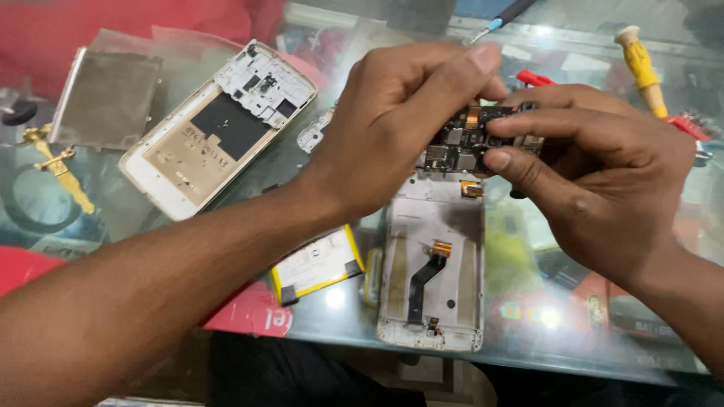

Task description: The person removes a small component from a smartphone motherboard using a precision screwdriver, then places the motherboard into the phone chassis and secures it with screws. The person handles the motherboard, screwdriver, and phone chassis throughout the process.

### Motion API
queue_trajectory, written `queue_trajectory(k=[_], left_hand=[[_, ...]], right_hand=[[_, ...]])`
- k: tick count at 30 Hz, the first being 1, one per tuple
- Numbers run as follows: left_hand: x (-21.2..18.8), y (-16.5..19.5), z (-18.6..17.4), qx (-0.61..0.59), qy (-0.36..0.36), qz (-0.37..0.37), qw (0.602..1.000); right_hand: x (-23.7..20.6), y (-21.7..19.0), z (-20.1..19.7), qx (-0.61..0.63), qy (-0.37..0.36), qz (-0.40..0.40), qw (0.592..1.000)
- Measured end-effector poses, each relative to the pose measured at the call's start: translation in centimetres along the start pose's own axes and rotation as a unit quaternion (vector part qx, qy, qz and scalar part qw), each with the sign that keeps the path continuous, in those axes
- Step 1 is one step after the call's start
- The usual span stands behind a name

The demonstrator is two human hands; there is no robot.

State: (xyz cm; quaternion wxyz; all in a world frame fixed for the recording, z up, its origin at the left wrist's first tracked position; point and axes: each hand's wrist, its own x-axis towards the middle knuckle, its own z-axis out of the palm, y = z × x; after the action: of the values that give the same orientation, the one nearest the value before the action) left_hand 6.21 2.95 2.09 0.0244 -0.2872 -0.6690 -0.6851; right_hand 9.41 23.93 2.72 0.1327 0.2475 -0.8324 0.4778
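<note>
While my left hand (392, 120) comes in from the left and my right hand (596, 173) from the right, both pinch the same small circuit board (471, 143) above the glass table (339, 309). My left fingers curl closed over its top left edge, the thumb hidden behind. My right thumb (513, 162) and forefinger close on its right end. I hold the board in the air, its long axis running left to right, component side facing up toward me. Directly below it lies the open phone frame (430, 264), its long axis running away from me, with a black ribbon cable (422, 283) down its middle. A yellow-edged battery (317, 264) lies just left of the frame. Farther left rests a white back cover (219, 128), tilted diagonally. A yellow-handled screwdriver (641, 68) lies beyond my right hand.
</note>
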Motion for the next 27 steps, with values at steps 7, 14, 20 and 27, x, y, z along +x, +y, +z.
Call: queue_trajectory(k=[7, 14, 20, 27], left_hand=[[-1.5, -0.4, -0.4, -0.039, -0.039, -0.034, 0.998], [-2.0, 0.1, -0.7, -0.08, -0.045, -0.057, 0.994], [-1.7, 1.3, -0.4, -0.077, -0.027, -0.102, 0.991], [-1.9, 1.6, -0.5, -0.042, -0.031, -0.083, 0.995]], right_hand=[[0.0, 0.1, -0.5, -0.011, -0.012, -0.01, 1.0], [0.4, -0.1, -0.6, -0.044, -0.036, -0.01, 0.998], [0.3, -0.5, -0.7, -0.088, -0.076, -0.069, 0.991], [0.1, -1.1, -0.5, -0.069, -0.077, -0.068, 0.992]])
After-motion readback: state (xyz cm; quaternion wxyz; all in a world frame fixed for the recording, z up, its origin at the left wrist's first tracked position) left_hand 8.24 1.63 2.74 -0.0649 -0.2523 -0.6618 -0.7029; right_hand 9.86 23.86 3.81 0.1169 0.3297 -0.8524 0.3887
